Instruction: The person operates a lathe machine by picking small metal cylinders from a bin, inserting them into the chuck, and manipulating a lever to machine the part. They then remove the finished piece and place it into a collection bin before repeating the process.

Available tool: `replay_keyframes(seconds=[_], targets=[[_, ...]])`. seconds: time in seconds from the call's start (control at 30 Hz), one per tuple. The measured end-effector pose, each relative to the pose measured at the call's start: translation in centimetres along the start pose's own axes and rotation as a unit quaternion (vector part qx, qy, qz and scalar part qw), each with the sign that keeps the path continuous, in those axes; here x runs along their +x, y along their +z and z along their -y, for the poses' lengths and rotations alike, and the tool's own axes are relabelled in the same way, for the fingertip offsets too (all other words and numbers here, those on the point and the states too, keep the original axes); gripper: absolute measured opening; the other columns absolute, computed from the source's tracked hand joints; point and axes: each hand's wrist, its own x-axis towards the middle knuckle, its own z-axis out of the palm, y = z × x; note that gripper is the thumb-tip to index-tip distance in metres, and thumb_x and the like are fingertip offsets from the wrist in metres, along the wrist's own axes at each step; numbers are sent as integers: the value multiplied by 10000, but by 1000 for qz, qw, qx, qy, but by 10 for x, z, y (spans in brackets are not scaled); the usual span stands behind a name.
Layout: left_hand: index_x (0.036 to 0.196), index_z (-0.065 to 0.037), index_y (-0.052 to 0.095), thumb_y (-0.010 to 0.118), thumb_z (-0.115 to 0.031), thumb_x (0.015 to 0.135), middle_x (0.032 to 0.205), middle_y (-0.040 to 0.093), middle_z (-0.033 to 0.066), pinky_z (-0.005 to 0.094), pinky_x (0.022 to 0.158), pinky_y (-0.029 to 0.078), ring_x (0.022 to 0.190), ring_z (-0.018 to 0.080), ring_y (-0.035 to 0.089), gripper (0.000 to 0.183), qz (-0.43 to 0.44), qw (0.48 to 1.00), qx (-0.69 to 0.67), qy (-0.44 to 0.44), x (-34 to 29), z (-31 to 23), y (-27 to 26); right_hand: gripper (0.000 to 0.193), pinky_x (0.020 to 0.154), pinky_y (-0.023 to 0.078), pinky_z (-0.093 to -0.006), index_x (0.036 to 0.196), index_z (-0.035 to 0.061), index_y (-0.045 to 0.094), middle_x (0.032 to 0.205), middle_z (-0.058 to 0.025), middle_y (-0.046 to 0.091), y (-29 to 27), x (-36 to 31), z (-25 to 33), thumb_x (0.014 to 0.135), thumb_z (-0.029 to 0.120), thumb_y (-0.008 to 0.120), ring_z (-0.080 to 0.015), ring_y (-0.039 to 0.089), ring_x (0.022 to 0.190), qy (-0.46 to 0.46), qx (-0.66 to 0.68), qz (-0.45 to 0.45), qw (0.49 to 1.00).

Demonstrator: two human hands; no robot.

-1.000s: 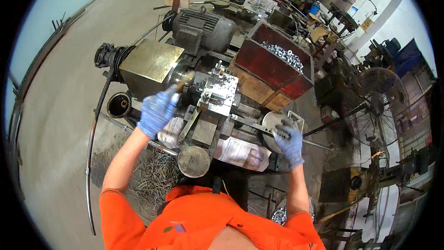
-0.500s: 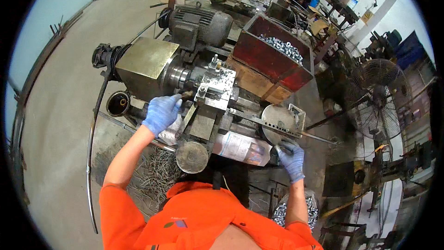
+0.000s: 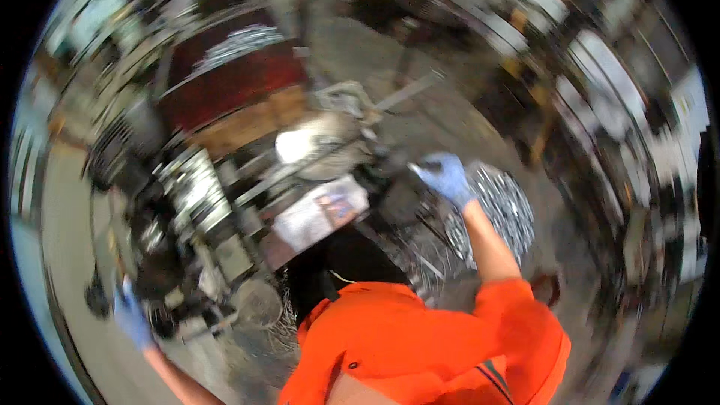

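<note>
My left hand, in a blue glove and smeared by motion, is at the far left beside the lathe's chuck end. Its fingers are closed around a thin tan stick that looks like a brush. My right hand, gloved the same way, is over the floor to the right of the lathe. Finger and thumb pinch a small pale, shiny metal part, too blurred to make out its shape. Just behind this hand's wrist is a round heap of shiny metal parts.
The lathe's tool block and a round handwheel lie ahead to the left. A printed sheet rests in front of me. Behind stands a red box of metal parts on a wooden base. Long bench-like shapes blur at right.
The view has swung to the right, so the lathe now sits at left. My right hand has left the handwheel and moved near the heap of parts. My left hand is lower and farther left.
</note>
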Motion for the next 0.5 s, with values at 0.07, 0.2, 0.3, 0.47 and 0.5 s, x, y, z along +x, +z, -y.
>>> replay_keyframes(seconds=[0.07,0.2,0.3,0.47,0.5], targets=[[1270,-19,491,443,-385,941,1222,555,153,314,832,458,1041,237,562,495,-57,997,6,-43,-15,-16,-12,504,786,482,-365,864,-1,673,866,-182,660,-18,-4,-51,720,481,686,-318,628,846,110,5,3,994],[1126,13,587,462,-445,920,979,652,143,309,704,488,811,230,611,517,-104,981,-114,-118,-68,53,68,396,759,491,-310,897,20,687,883,-132,680,-74,-39,-160,751,387,678,-238,664,824,218,-8,-85,972],[951,35,643,524,-348,917,851,668,125,317,584,455,631,168,563,402,155,978,95,-99,-108,19,129,560,836,475,-349,921,14,684,931,-188,659,-105,-72,-200,673,516,672,-303,638,907,394,-126,-73,907],[820,52,634,519,-325,925,698,641,71,293,531,454,550,130,545,407,134,980,-102,-105,-114,24,125,638,873,458,-385,991,25,664,1035,-195,630,-64,-58,-250,695,586,600,-342,599,982,390,-198,124,891],[827,52,632,521,-323,924,703,639,69,290,523,453,547,123,544,403,137,979,-98,-112,-116,26,122,617,888,449,-394,975,13,667,1068,-213,613,-54,-47,-236,693,559,610,-349,584,1014,377,-194,137,895]])
